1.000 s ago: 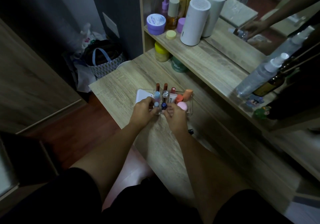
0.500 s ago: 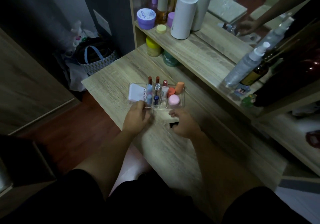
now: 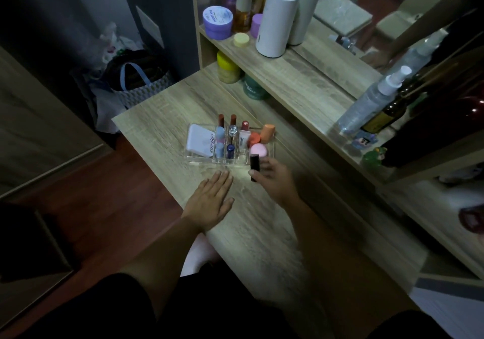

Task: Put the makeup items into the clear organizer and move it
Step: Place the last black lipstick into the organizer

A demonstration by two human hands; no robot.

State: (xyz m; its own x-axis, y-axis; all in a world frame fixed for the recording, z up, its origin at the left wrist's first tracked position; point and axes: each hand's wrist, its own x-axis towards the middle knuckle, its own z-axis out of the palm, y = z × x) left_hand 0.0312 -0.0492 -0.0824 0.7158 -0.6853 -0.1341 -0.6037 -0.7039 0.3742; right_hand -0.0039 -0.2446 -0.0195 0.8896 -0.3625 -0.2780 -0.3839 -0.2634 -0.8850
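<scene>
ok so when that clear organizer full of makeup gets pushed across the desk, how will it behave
The clear plastic organizer probably slides easily on the smooth wooden desk, staying rigid. The tall upright lipsticks at the back look top-heavy and may wobble or tip. The orange sponge leans loosely and could topple.

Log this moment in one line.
left hand: flat on table | right hand: holding black tube | organizer: nearly full

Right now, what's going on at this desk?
A person is filling the clear organizer on the wooden desk. The right hand has a grip on a small black tube, upright, just in front of the organizer's right end. The left hand rests flat on the desk, empty. The organizer already holds lipsticks, a white compact and sponges. It sits on the desk, touched by neither hand.
</scene>
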